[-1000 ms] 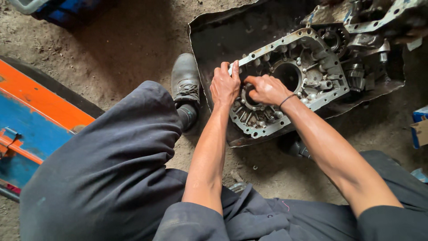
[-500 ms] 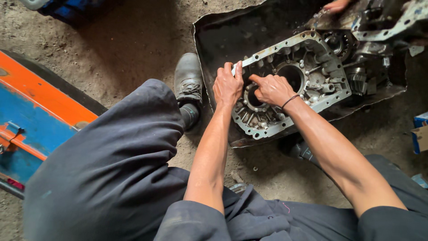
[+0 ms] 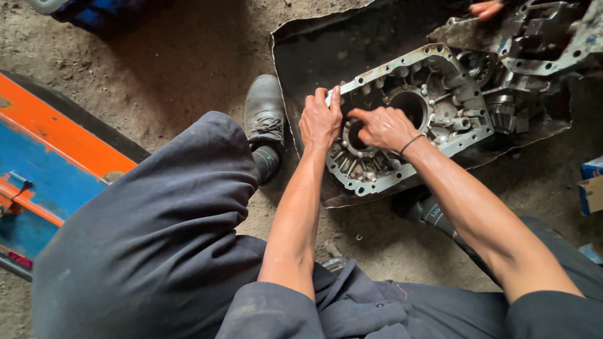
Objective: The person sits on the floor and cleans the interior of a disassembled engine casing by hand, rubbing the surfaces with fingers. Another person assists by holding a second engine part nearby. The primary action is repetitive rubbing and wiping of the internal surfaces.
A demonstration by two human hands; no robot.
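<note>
Both hands, left (image 3: 319,119) and right (image 3: 384,128), grip the greasy, ribbed grey gear housing (image 3: 411,116).

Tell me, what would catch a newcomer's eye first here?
Probably the grey metal housing lying open on a dark sheet at upper centre, with the left hand gripping its edge and the right hand reaching into a round opening. At far left, an orange and blue object stands out against the dirt floor.
</note>
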